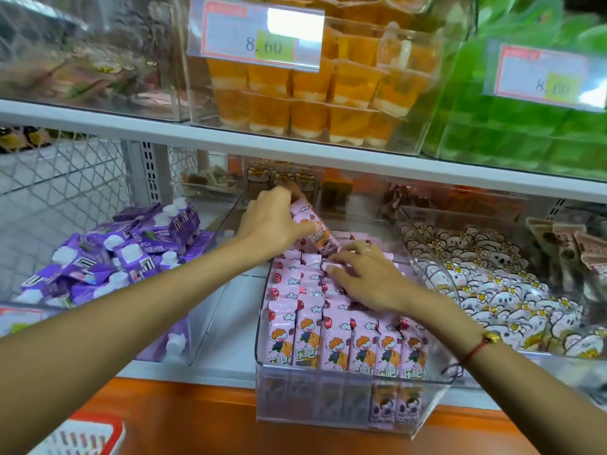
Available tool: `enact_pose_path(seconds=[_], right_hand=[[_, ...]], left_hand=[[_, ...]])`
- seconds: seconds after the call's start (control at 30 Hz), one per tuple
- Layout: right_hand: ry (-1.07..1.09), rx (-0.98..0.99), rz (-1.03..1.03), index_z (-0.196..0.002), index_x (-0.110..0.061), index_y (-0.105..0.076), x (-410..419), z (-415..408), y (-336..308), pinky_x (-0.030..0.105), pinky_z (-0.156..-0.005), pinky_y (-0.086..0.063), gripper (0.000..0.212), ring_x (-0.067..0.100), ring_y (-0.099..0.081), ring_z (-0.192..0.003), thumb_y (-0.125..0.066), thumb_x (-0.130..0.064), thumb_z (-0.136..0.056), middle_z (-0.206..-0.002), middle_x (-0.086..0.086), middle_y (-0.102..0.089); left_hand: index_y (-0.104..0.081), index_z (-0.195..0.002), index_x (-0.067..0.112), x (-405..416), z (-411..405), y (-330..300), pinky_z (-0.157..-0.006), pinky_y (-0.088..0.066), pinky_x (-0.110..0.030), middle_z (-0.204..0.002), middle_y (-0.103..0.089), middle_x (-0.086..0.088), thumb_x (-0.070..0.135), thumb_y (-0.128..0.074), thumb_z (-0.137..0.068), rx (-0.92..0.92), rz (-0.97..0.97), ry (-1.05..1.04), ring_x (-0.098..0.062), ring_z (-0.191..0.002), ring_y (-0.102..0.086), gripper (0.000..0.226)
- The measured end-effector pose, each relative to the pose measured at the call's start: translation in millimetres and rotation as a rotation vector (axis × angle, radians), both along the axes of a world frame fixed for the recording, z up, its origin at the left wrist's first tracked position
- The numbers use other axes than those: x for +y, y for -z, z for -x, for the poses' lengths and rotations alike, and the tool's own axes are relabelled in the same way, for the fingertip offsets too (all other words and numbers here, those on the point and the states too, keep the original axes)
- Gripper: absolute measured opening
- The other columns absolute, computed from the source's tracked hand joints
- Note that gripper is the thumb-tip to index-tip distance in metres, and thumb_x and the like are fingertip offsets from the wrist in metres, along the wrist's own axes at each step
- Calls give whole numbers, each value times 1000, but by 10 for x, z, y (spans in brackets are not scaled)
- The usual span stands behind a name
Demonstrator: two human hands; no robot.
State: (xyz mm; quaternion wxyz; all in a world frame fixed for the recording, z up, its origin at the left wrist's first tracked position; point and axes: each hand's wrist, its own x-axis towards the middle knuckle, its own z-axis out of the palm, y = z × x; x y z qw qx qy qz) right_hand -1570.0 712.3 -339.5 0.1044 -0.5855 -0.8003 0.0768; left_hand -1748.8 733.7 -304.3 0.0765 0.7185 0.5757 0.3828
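1. The left hand reaches to the far end of a clear bin and grips one pink packet. Its fingers are curled over the packet's top edge and the thumb is on its side.
2. That held packet is tilted, its lower end pointing down towards the fingertips of the right hand, and it stands above the packets under it.
3. The right hand lies palm down, just beside the left hand and nearer the person. Its fingers are spread and lightly bent, resting on top of the packed pink packets; it clasps none that I can see.
4. The pink packets stand upright in tight rows that fill the bin beneath both hands, from the right wrist back to the left hand.
5. A red string bracelet is round the right wrist.
6. Left of the left forearm, purple pouches lie heaped in another clear bin.
7. Right of the right hand, a bin holds white flower-print packets.
8. On the shelf above both hands stand orange jelly cups behind a price tag, with green packs further right.
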Motion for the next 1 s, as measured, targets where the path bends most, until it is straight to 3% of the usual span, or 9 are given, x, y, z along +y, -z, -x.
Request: enact_pose_path(seconds=[0.2,0.33,0.43,0.5,0.57,0.7,0.8,0.9,1.0], right_hand=[[-11,-33,-47,-145,-26,-37,-107,3,61,37,-107,-28,47,25,-30,-132,-30,-42,-101,-143,4,-40],[-22,0,-77,-145,-21,-36,-147,-1,60,38,-107,-29,46,25,-33,-132,-31,-36,-102,-144,4,-41],[-23,4,-114,-143,-19,-39,-197,-25,63,37,-103,-33,44,26,-39,-127,-32,-33,-102,-140,5,-46],[-34,-11,-129,-144,-18,-39,-251,-47,76,36,-104,-33,45,25,-40,-126,-32,-34,-102,-141,5,-45],[-52,-37,-137,-146,-18,-34,-319,-69,104,35,-109,-29,48,24,-37,-131,-31,-37,-102,-146,4,-41],[-54,-79,-131,-151,-21,-22,-421,-97,146,35,-117,-16,53,19,-22,-142,-28,-41,-102,-157,1,-25],[-46,-84,-144,-151,-23,-23,-452,-96,152,35,-117,-13,52,18,-22,-142,-26,-42,-103,-156,0,-26],[-55,-92,-167,-149,-22,-29,-452,-95,160,37,-114,-18,50,18,-30,-138,-27,-41,-103,-151,-1,-34],[-55,-73,-164,-147,-22,-33,-435,-92,147,37,-111,-23,48,19,-36,-133,-29,-40,-102,-147,-2,-41]], left_hand=[[-59,-118,17,107,-98,0,-75,-41,-29,-109,-67,-5,41,-76,-76,251,29,106,-26,-98,-62,51],[-54,-132,14,255,-271,-32,-95,-45,-33,-132,-58,-6,30,-63,-90,315,211,289,-23,-119,-55,46],[-60,-125,11,355,-365,30,-84,-46,-31,-121,-63,-7,27,-61,-92,488,325,305,-24,-108,-59,37],[-57,-127,12,398,-377,95,-85,-47,-31,-124,-61,-6,26,-63,-91,532,346,280,-21,-106,-58,39],[-55,-129,14,407,-368,114,-89,-46,-30,-128,-59,-5,24,-62,-92,529,340,280,-21,-111,-56,39],[-57,-129,16,350,-362,32,-89,-40,-27,-134,-56,-3,9,-41,-100,623,397,396,-21,-115,-53,34],[-52,-135,16,280,-348,-18,-99,-42,-32,-139,-52,-2,16,-41,-101,635,351,406,-21,-122,-51,36],[-60,-125,20,245,-331,8,-86,-45,-31,-129,-60,2,33,-52,-97,608,249,408,-14,-109,-56,32],[-68,-108,20,235,-346,70,-70,-39,-27,-110,-66,2,35,-59,-92,642,229,373,-14,-94,-57,23]])
